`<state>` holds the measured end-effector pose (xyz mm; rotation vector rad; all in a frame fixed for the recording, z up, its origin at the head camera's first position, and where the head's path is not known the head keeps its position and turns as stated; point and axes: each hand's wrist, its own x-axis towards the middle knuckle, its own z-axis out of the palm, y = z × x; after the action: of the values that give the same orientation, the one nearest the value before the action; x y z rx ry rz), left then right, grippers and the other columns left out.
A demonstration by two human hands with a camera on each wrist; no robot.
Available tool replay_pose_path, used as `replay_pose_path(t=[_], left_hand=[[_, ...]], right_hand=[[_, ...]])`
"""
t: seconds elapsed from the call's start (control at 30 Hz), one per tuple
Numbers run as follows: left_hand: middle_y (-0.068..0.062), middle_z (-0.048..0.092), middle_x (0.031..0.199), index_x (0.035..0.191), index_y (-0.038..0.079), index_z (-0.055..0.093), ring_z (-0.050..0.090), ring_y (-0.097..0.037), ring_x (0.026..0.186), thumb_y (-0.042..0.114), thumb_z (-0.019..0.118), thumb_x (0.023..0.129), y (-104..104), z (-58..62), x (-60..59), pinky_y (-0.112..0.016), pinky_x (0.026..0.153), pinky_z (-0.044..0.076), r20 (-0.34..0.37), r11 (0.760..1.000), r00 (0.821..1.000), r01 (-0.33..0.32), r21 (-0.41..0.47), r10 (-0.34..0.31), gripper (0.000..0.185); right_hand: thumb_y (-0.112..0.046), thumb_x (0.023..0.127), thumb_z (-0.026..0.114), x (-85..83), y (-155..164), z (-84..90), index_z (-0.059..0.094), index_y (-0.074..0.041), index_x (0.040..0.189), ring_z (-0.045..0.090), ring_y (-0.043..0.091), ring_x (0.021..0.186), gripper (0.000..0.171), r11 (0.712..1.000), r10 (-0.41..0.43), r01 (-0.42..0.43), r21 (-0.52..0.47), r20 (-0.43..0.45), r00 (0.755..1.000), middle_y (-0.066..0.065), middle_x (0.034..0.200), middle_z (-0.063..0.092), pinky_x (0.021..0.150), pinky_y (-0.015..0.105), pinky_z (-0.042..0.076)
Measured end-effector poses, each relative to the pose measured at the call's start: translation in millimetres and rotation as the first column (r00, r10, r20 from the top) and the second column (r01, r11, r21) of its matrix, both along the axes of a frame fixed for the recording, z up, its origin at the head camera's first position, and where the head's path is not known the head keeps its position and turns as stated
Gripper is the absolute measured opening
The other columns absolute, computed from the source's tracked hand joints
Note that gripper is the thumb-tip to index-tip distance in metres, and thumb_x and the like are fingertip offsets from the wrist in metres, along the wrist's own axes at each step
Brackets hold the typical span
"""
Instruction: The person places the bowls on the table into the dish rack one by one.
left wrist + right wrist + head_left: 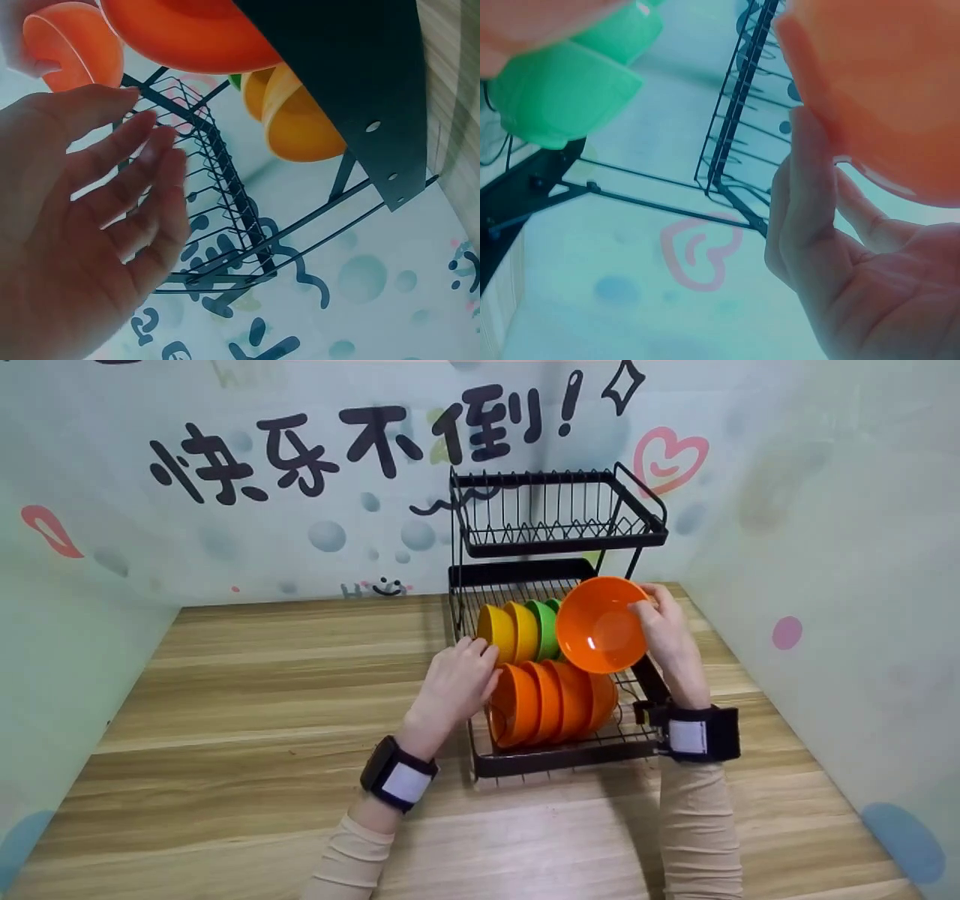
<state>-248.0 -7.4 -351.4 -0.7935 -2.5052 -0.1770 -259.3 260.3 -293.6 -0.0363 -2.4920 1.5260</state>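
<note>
Wooden table [225,720]: right hand [667,641] pinches orange bowl [600,624] by its 3 o'clock rim above rack [555,757]; left hand [454,686], fingers relaxed, rests at rack's 9 o'clock.

A wooden desk [247,712] carries everything; behind it, a pale wall [247,532] shows black Chinese lettering [352,439], bubbles and a pink heart [670,457].

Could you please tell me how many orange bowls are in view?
5: one held by the right hand above the rack, four standing in the rack's front row. More may be hidden behind.
</note>
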Motion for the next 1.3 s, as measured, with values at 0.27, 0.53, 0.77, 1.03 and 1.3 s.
replay_pose_path(t=[0.27, 0.53, 0.77, 1.03, 1.3], left_hand=[[-0.015, 0.067, 0.093, 0.095, 0.001, 0.063, 0.063, -0.031, 0.084, 0.023, 0.064, 0.088, -5, -9.0, -4.5, -0.044, 0.066, 0.055, 0.134, 0.993, 0.984, -0.113, -0.024, 0.115, 0.023], [-0.019, 0.068, 0.09, 0.09, -0.001, 0.065, 0.065, -0.035, 0.081, 0.023, 0.063, 0.088, -8, -12.1, -5.6, -0.047, 0.067, 0.055, 0.29, 0.983, 0.939, -0.177, -0.055, 0.185, 0.024], [-0.019, 0.069, 0.092, 0.095, 0.0, 0.063, 0.067, -0.035, 0.082, 0.02, 0.063, 0.087, -7, -13.4, -5.5, -0.047, 0.067, 0.055, 0.325, 0.979, 0.924, -0.191, -0.07, 0.203, 0.022], [-0.019, 0.069, 0.093, 0.096, -0.001, 0.061, 0.067, -0.036, 0.083, 0.015, 0.061, 0.087, -9, -13.9, -3.7, -0.047, 0.069, 0.055, 0.341, 0.974, 0.912, -0.214, -0.08, 0.229, 0.02], [-0.019, 0.069, 0.092, 0.092, -0.002, 0.064, 0.068, -0.036, 0.083, 0.014, 0.061, 0.087, -9, -13.2, -4.2, -0.047, 0.07, 0.056, 0.357, 0.972, 0.904, -0.219, -0.089, 0.236, 0.018]], right_hand=[[-0.024, 0.095, 0.039, 2.4, 11, -1.2, 0.043, -0.005, 0.136, 0.058, 0.024, 0.091, 0.046, 0.993, -0.089, 0.088, 0.074, 0.006, 0.996, 0.025, 0.124, 0.058, 0.071, 0.023, 0.048], [-0.031, 0.094, 0.038, 3.1, 21, -1.8, 0.04, -0.009, 0.139, 0.058, 0.035, 0.101, 0.05, 0.971, -0.167, 0.16, 0.177, 0.025, 0.986, 0.025, 0.121, 0.06, 0.076, 0.032, 0.043], [-0.034, 0.093, 0.038, 1.5, 23, -6.0, 0.033, -0.009, 0.144, 0.052, 0.035, 0.1, 0.057, 0.934, -0.199, 0.181, 0.307, 0.027, 0.98, 0.025, 0.119, 0.054, 0.078, 0.039, 0.044], [-0.039, 0.09, 0.041, -0.6, 22, -10.9, 0.033, -0.011, 0.144, 0.044, 0.038, 0.105, 0.061, 0.878, -0.202, 0.135, 0.459, 0.101, 0.974, 0.026, 0.125, 0.044, 0.084, 0.05, 0.039], [-0.042, 0.09, 0.043, -3.0, 22, -19.4, 0.037, -0.006, 0.138, 0.039, 0.046, 0.115, 0.06, 0.817, -0.163, 0.023, 0.576, 0.192, 0.968, 0.034, 0.129, 0.039, 0.091, 0.061, 0.04]])
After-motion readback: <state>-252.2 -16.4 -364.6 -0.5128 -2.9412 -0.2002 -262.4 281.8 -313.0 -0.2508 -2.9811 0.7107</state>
